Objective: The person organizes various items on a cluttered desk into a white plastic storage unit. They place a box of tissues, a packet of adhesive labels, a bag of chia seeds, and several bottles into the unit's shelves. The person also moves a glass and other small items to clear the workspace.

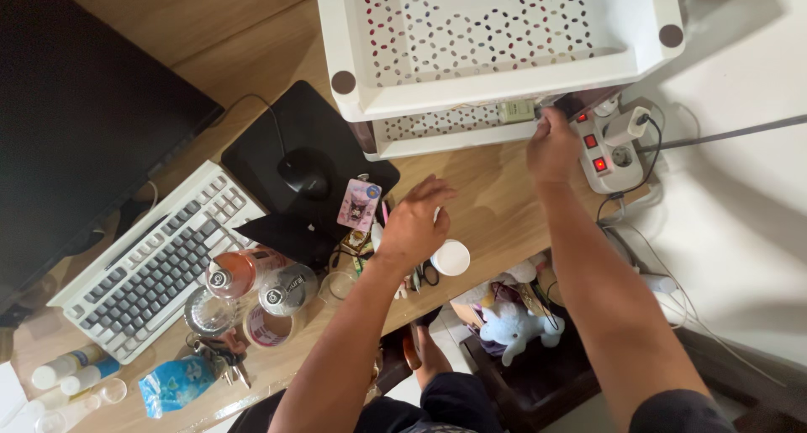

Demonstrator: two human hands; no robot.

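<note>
- The right hand (552, 145), upper right of centre, is curled at the lower shelf edge of the white perforated rack (504, 71); whether it grips anything I cannot tell.
- The left hand (414, 223), fingers loosely spread and empty, hovers at frame centre, the white cup (451, 257) touching its lower right edge on the worktop (487, 206).

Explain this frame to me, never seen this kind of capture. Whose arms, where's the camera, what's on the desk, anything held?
One picture, from a camera worn on a person's head, looking down at their own bare arms over a wooden desk. The left hand hovers over a small white cup; whether it grips anything is unclear. The right hand reaches to the lower shelf of a white perforated rack, beside a power strip with lit red switches. Also there: a keyboard, a mouse on a black pad, drink cans and a plush toy below the desk edge.
</note>
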